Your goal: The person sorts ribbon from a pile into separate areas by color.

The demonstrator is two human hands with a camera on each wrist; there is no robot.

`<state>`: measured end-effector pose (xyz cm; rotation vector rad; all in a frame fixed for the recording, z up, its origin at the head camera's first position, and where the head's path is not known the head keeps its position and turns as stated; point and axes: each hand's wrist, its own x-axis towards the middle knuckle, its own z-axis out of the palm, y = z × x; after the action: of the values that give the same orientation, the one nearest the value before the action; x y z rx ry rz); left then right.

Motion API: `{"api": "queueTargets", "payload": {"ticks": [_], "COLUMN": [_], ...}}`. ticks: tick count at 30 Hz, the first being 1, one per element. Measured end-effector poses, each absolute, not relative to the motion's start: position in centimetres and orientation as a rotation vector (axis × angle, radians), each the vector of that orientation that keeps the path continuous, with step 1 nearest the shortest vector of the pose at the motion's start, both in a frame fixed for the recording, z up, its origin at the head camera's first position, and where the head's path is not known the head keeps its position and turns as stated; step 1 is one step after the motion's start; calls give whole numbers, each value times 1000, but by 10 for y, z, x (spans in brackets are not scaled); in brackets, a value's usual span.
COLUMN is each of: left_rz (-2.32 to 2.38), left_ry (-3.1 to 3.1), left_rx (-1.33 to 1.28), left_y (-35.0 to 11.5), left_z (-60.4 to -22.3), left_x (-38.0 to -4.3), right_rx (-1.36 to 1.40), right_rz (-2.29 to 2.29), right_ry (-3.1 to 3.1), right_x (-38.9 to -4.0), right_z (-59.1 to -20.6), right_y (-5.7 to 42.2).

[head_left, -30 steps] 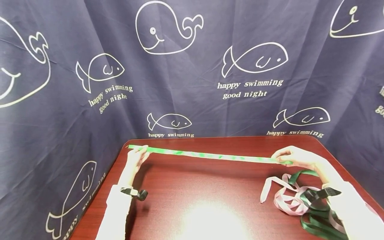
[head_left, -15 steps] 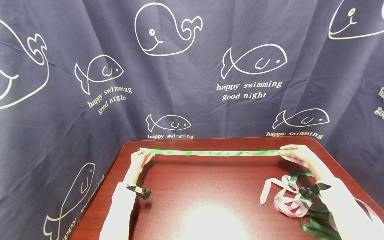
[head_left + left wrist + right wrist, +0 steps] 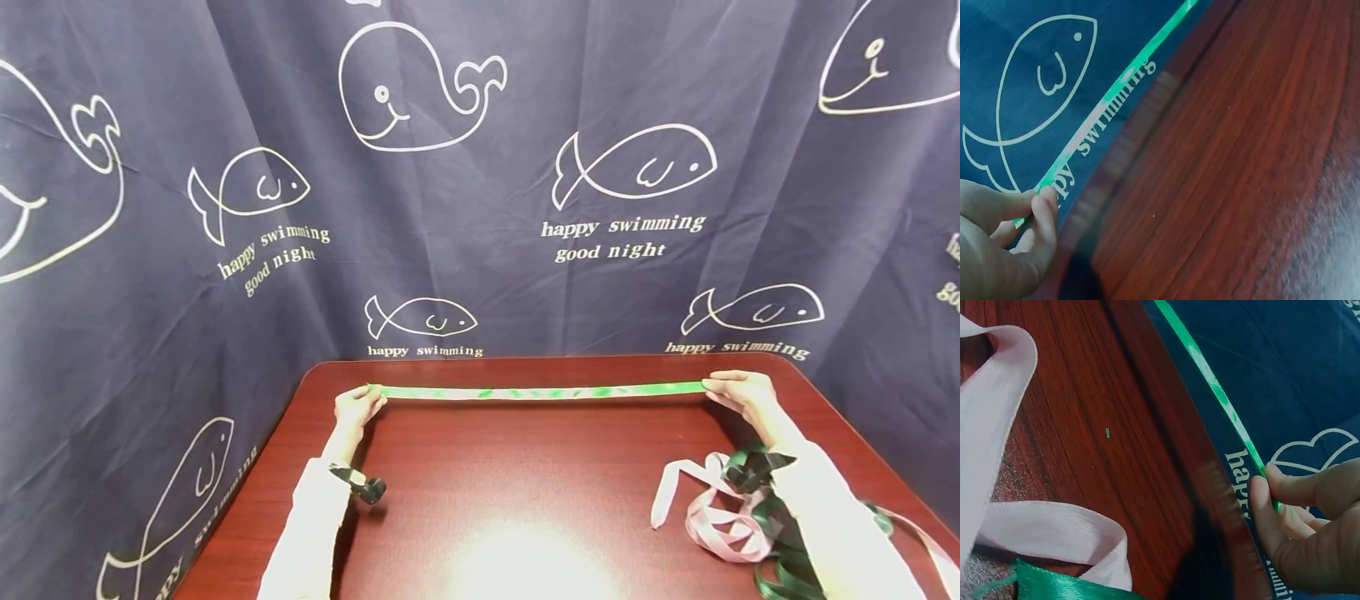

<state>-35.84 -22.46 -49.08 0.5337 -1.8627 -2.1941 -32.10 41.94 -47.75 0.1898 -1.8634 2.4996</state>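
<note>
One green patterned ribbon (image 3: pixel 540 392) stretched straight, I saw, pinched by one left hand (image 3: pixel 360 406) and one right hand (image 3: pixel 744 392) above one table (image 3: pixel 525 467) bearing one pink-and-green tangle (image 3: pixel 735 546).

Compared with a second ago, we see the left hand (image 3: pixel 360 406) slightly farther in from the left edge of the tabletop (image 3: pixel 525 467), and the right hand (image 3: pixel 744 392) nearer its far right corner. The green ribbon (image 3: pixel 540 392) between them, slanting before, now runs nearly level with the far edge. The right sleeve (image 3: pixel 832 517) has swung inward, uncovering more pink ribbon (image 3: pixel 926 537).
</note>
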Motion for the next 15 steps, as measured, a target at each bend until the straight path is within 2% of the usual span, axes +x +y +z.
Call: {"api": "queueTargets", "payload": {"ticks": [3, 8, 10, 15], "left_rz": [-2189, -2218, -2189, -2151], "left_ry": [-1788, -1682, -1704, -1798], "left_rx": [510, 372, 392, 483], "left_y": [-224, -226, -223, -218], "left_z": [-502, -517, -513, -496], "left_x": [-365, -377, -375, -360], "right_rx": [314, 309, 307, 520], "right_rz": [2555, 2491, 2523, 2456], "right_ry": [-1774, -1896, -1882, -1860], "right_x": [-317, -317, -317, -312], "right_z": [-480, -486, -487, -488], "right_y": [418, 418, 418, 417]}}
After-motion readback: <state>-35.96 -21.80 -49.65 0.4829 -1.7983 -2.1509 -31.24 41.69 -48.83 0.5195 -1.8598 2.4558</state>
